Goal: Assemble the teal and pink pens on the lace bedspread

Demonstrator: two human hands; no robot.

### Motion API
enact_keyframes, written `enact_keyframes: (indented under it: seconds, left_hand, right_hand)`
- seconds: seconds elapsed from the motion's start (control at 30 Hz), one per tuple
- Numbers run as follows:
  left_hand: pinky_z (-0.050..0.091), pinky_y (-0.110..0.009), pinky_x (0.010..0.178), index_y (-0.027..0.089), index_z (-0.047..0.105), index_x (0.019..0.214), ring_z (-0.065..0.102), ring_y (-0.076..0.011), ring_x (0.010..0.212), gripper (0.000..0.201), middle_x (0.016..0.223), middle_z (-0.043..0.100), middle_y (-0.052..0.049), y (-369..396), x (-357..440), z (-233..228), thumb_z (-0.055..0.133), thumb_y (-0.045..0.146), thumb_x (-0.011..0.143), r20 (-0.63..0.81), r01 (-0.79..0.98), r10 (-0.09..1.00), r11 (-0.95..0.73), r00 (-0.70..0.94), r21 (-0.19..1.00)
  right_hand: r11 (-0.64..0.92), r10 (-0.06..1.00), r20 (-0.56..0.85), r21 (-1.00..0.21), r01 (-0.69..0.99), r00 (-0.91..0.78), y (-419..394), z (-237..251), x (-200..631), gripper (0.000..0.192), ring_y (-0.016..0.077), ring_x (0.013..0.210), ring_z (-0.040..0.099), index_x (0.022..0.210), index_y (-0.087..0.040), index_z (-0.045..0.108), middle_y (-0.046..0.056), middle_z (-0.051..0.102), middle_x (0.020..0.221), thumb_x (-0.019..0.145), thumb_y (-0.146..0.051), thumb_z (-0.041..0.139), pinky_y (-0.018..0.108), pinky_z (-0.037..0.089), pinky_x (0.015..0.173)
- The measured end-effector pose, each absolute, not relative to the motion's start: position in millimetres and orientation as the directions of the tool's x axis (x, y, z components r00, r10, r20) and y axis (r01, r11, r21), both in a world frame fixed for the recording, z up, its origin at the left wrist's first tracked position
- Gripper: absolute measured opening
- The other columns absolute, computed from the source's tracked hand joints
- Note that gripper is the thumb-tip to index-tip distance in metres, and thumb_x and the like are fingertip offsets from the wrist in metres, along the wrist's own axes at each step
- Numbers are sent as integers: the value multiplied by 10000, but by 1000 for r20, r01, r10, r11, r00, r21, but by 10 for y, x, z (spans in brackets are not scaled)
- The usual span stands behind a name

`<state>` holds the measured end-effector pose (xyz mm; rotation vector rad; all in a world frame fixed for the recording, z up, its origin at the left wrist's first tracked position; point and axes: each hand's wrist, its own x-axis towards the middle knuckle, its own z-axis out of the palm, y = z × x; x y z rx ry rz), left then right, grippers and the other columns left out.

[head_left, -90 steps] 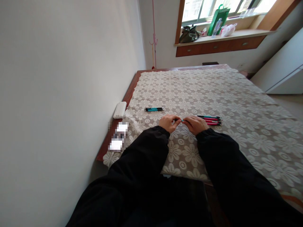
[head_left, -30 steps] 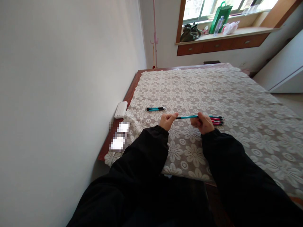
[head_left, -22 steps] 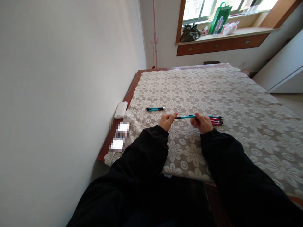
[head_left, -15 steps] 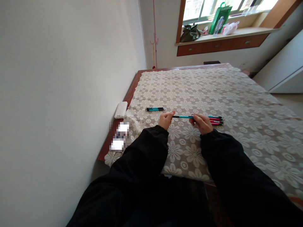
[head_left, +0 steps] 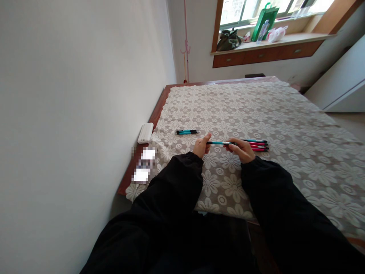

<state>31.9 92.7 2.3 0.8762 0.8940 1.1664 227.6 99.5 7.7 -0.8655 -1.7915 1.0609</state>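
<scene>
A bare white wall runs along the left of a room with a window sill at the far end, where a green bag (head_left: pixel 264 17) and a dark bag (head_left: pixel 227 40) sit, and most of the view is a counter (head_left: pixel 256 110) spread with a lace cloth of white flowers. Just above the near part of that cloth the person holds a teal pen (head_left: pixel 219 143) level between both hands: the left hand (head_left: pixel 202 146) pinches its left end between thumb and fingers, and the right hand (head_left: pixel 241 149) closes its fingers around the other end, so both grips are pressed onto the one pen. The step in hand looks like working on the pen itself, joining or checking its two halves, since the hands sit at opposite ends along the barrel. Just beyond the right hand lies a small row of pens (head_left: pixel 259 145), pink ones with a teal one among them, and well to the left two teal pens (head_left: pixel 186 132) lie side by side. A white box (head_left: pixel 145 133) rests on the bare wood at the counter's left edge. The next move would call for keeping the barrel straight while the ends are turned or pushed, then a free spot beside one of the groups.
</scene>
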Motion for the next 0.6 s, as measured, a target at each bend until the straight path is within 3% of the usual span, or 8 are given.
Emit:
enact_keyframes:
  seconds: [0.23, 0.4, 0.6]
  left_hand:
    - [71, -244, 383, 231, 221, 475, 153, -30, 346, 681, 419, 167, 89, 937, 328, 55, 616, 699, 771, -173, -354, 982, 191, 82, 916]
    - [82, -253, 397, 222, 241, 470, 176, -35, 355, 681, 414, 186, 81, 946, 349, 21, 619, 718, 743, -155, -280, 985, 129, -72, 951]
    - [127, -262, 422, 211, 269, 474, 208, -46, 383, 655, 414, 210, 71, 950, 354, -31, 577, 700, 781, -122, -209, 984, 94, -128, 973]
  right_hand:
    - [543, 815, 400, -779, 314, -419, 1046, -29, 2277, 243, 171, 680, 592, 961, -183, 701, 38, 671, 777, 858, -381, 604, 297, 458, 642]
    - [660, 751, 511, -619, 427, -419, 1057, -86, 2249, 230, 137, 577, 530, 1009, -184, 695, 26, 634, 725, 898, -349, 579, 284, 439, 583]
    - [734, 670, 581, -427, 528, -461, 1058, -95, 2271, 226, 142, 617, 555, 1046, -198, 668, 27, 625, 745, 927, -378, 598, 279, 462, 618]
